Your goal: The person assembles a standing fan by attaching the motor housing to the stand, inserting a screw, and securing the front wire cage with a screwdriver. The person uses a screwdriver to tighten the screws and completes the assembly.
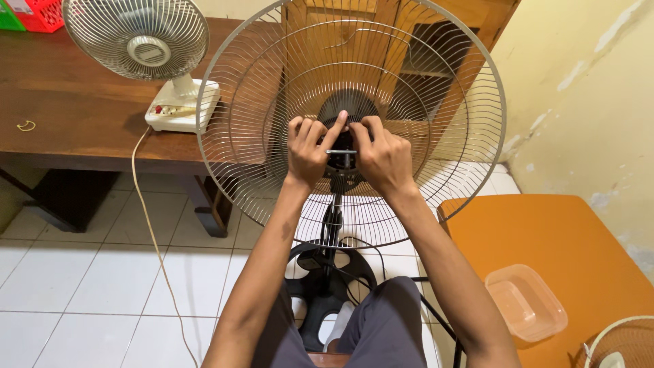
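Observation:
A stand fan faces me, its blades gone and only the round wire rear guard (436, 88) on the motor. Both hands meet at the black hub (344, 109) in the guard's centre. My left hand (310, 146) has its fingers curled on the hub, the forefinger stretched up. My right hand (381, 155) grips the hub from the other side. Between the hands the short metal motor shaft (343, 152) sticks out. The fan's pole (332, 225) drops to a black base (323, 293) on the floor between my knees.
A small white desk fan (153, 54) stands on a dark wooden table (68, 102), its cord (153, 238) trailing over the white tiled floor. An orange seat (565, 245) at the right holds a clear plastic tray (524, 300). Another wire guard (623, 341) shows at the bottom right corner.

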